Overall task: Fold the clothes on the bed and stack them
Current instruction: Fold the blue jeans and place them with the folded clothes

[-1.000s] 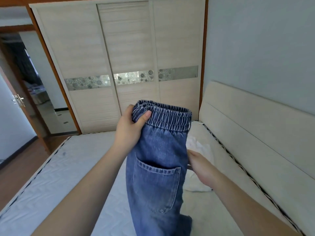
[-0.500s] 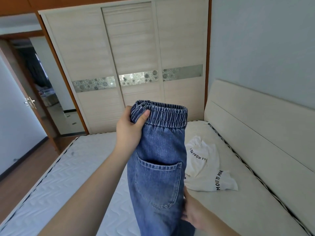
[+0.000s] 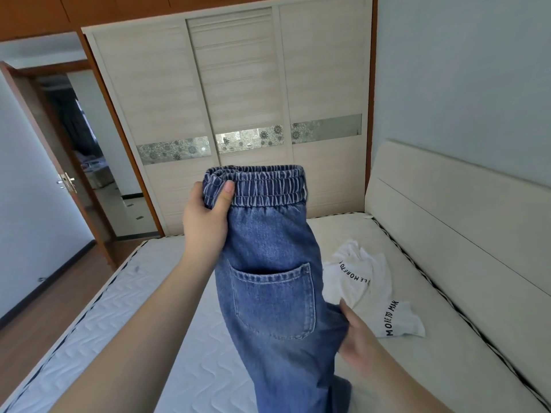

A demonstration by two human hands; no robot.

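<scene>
The left hand (image 3: 205, 225) holds the jeans (image 3: 274, 281) up above the bed (image 3: 125, 338), its thumb and fingers (image 3: 228, 189) pinched on the bunched elastic waistband so the doubled legs hang straight down, back pocket facing the camera. Lower and to the right, the right hand (image 3: 357, 341) cups the hanging denim's edge, fingers partly closed on it. This looks like the lengthwise fold being squared up. Next, the legs need lowering onto the mattress and folding across. Further right, a crumpled white T-shirt (image 3: 369, 290) lies unfolded near the headboard (image 3: 465, 222).
</scene>
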